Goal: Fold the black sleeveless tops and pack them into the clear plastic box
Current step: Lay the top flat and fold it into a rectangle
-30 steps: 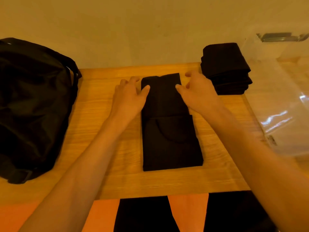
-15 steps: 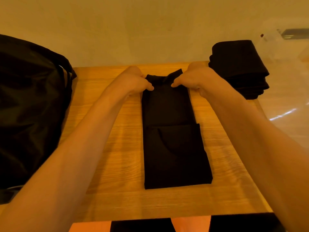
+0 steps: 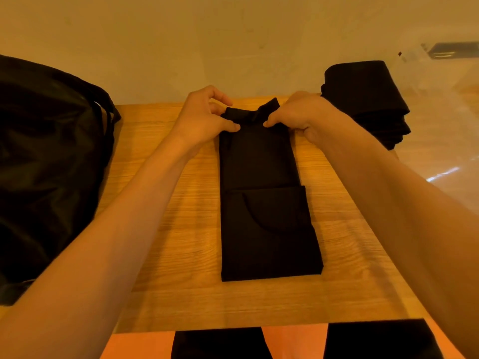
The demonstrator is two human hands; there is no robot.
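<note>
Since a second ago your hands have left the flat of the cloth and taken hold of its far end, which now stands raised off the wood. The long black sleeveless top [image 3: 261,203] lies as a narrow strip down the middle of the pale wooden table [image 3: 168,229], its near third already folded over into a thicker square just short of the table's near edge. The table's far edge meets the plain wall [image 3: 233,35]. Bare wood runs down both sides of the strip: a wide band on the left up to the big black fabric bag [image 3: 46,151], a narrower one on the right up to the table's right edge.

Your left hand [image 3: 204,117] pinches the far left corner between thumb and curled fingers. Your right hand [image 3: 300,115] pinches the far right corner the same way, with the hem bunched between the two.

A stack of folded black tops [image 3: 368,99] sits at the far right corner, beside the clear plastic box [image 3: 440,112] off the right side.
</note>
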